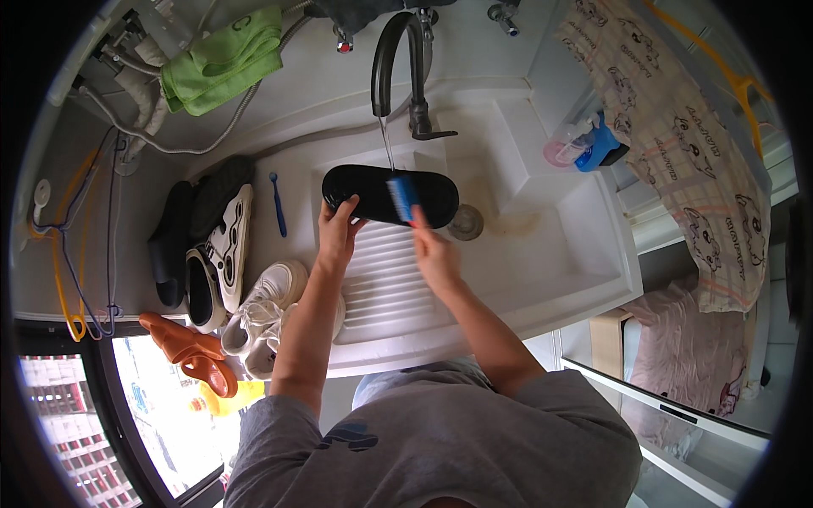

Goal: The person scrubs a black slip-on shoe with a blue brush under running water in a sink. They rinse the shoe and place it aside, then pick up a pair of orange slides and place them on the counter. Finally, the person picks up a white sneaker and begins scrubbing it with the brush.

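A black slipper [375,190], its wet sole facing up, lies crosswise under the stream of water from the dark curved faucet [413,70]. My left hand [340,228] grips its left end, thumb on top. In my right hand [435,251], blurred, is a blue scrubbing brush [403,197], its pale bristles at the slipper's surface. Below both hands shows the ribbed washboard [394,279] of the white sink. To the right of the slipper is the drain [466,222]. A blue toothbrush [278,206] lies on the ledge left of my left hand.
Dark and white shoes [230,247], white sneakers [273,298] and orange slippers [190,349] crowd the left side, close to my left forearm. A green cloth [222,60] hangs over hoses. Bottles [591,143] stand beyond the sink's right rim, near a hanging patterned cloth [692,146].
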`<action>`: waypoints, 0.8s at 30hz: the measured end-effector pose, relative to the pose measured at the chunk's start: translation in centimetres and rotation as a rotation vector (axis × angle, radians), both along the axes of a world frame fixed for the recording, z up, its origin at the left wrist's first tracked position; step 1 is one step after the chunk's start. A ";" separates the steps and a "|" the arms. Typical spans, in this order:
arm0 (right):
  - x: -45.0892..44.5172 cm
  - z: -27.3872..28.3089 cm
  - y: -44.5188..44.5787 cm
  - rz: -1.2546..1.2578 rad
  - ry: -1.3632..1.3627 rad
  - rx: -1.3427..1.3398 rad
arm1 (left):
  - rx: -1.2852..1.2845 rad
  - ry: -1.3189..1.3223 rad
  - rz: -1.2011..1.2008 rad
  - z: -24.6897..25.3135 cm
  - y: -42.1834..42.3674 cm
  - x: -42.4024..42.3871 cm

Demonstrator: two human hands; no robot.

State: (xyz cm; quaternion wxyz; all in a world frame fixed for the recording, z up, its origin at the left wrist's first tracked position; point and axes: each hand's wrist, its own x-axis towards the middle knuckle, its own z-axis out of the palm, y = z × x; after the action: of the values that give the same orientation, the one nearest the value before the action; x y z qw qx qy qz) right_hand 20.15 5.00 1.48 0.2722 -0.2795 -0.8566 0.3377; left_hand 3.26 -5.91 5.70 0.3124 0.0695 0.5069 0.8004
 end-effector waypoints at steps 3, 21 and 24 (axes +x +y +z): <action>-0.1 -2.8 4.7 -0.267 0.067 -0.067 | 0.016 -0.011 0.001 0.0 0.3 0.6; -1.3 1.5 -0.4 -0.139 -0.030 -0.012 | -0.052 0.033 0.135 -0.4 1.1 0.5; 2.3 0.2 -3.5 -0.112 -0.006 -0.012 | -0.087 0.046 0.127 -0.6 0.7 0.6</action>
State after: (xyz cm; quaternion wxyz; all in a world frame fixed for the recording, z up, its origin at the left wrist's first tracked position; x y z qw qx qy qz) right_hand 22.41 1.47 1.66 0.2863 -0.3295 -0.8385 0.3263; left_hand 3.82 -5.19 5.07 0.2521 0.0419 0.5515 0.7940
